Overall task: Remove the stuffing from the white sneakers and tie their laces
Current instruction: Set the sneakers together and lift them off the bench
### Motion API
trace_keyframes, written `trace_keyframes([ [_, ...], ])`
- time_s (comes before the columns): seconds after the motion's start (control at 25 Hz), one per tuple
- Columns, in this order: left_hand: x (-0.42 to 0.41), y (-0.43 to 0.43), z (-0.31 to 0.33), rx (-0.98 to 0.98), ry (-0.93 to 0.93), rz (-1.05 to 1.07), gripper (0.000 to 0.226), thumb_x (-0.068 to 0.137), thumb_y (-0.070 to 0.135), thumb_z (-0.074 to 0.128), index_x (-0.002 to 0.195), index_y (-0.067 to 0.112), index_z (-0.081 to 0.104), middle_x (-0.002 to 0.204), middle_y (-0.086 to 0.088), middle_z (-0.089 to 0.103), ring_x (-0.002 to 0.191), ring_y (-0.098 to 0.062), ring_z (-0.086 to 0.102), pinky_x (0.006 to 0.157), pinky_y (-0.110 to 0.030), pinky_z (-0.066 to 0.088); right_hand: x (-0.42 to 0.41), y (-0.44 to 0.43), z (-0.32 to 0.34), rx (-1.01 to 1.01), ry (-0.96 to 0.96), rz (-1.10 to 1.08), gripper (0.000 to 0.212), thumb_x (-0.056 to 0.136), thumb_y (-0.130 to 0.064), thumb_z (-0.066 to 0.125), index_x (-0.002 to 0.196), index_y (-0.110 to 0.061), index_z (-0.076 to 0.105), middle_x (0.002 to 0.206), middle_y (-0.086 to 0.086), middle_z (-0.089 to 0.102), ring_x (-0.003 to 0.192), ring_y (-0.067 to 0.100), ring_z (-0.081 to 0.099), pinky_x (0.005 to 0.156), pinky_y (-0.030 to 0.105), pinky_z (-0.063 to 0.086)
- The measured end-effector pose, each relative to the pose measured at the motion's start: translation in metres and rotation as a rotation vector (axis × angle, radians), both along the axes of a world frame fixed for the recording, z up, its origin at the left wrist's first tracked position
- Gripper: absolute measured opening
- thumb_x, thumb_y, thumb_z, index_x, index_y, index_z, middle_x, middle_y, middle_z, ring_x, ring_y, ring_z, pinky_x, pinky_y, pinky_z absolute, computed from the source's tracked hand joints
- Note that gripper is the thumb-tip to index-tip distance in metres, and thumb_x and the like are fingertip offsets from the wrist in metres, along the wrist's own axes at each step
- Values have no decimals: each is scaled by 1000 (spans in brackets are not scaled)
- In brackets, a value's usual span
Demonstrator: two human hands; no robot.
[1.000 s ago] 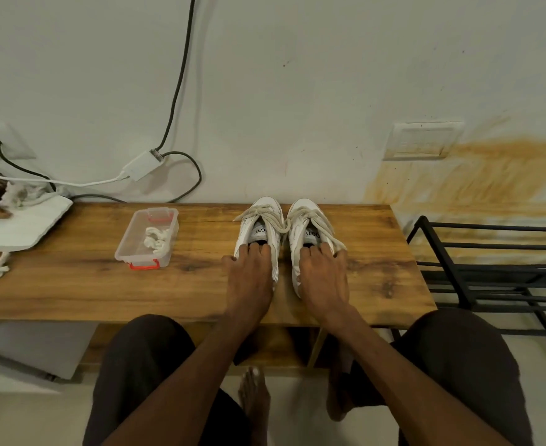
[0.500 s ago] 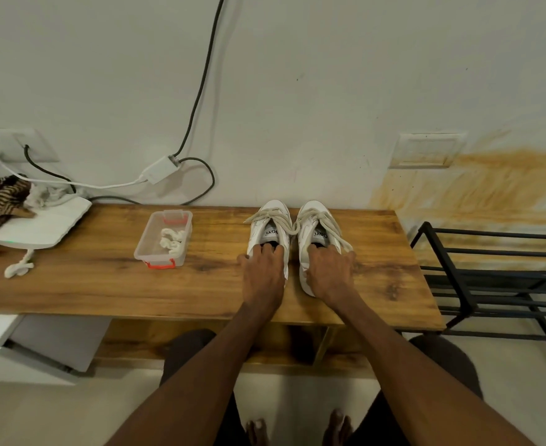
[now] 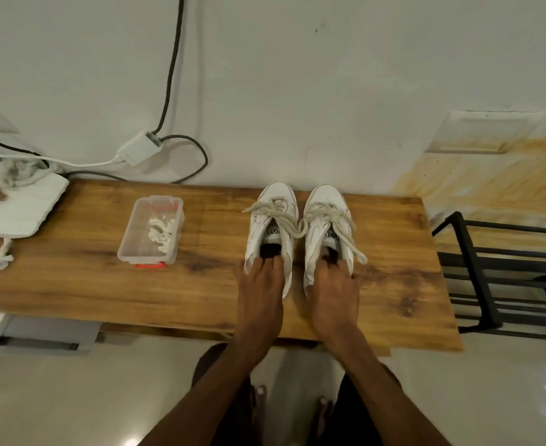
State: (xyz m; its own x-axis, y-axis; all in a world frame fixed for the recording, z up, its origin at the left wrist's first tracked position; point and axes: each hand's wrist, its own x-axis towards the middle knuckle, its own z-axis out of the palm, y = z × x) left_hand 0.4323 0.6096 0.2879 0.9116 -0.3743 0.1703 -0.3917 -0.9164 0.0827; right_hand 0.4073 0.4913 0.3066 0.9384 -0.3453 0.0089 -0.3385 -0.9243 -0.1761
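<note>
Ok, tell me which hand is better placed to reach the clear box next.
Left, probably. The left hand holds the left sneaker by its heel, on the side nearer the clear box; the right hand, on the right sneaker, would have to cross both.

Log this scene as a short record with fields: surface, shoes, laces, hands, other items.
surface: wooden table
shoes: left sneaker and right sneaker, side by side, toes toward the wall
lacing: laces lie loose over the tongues; knots unclear
left hand: left hand grips the left sneaker's heel, fingers in the opening
right hand: right hand grips the right sneaker's heel likewise
other: clear plastic box holding white material, left of the sneakers; black rack at right
</note>
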Motion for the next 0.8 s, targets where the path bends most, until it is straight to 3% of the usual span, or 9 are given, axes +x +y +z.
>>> trace_keyframes([
  [0.08,4,2,12,63,58,-2,44,50,11,80,87,21,57,74,5,65,77,-20,60,76,-40,40,1,-1,9,91,59,10,23,80,-19,70,102,-12,64,94,7,68,99,27,59,86,46,41],
  [0.2,2,5,57,162,179,-9,38,53,12,78,84,22,57,72,4,66,75,-20,62,69,-36,39,-8,-13,39,178,162,32,34,78,-23,69,110,-13,62,102,8,68,113,28,55,93,47,41],
  [0.52,-28,-37,210,329,333,-21,38,77,35,70,108,23,51,100,5,65,97,-17,58,83,-38,36,-67,-50,158,186,196,8,33,60,-15,78,90,-15,67,81,2,69,88,24,63,72,37,45],
  [0.8,-29,-92,238,306,336,-122,35,78,37,70,106,25,52,100,8,65,97,-16,57,84,-39,35,-65,-109,189,177,164,-23,26,57,-10,81,78,-16,67,70,0,67,76,21,62,76,40,50],
])
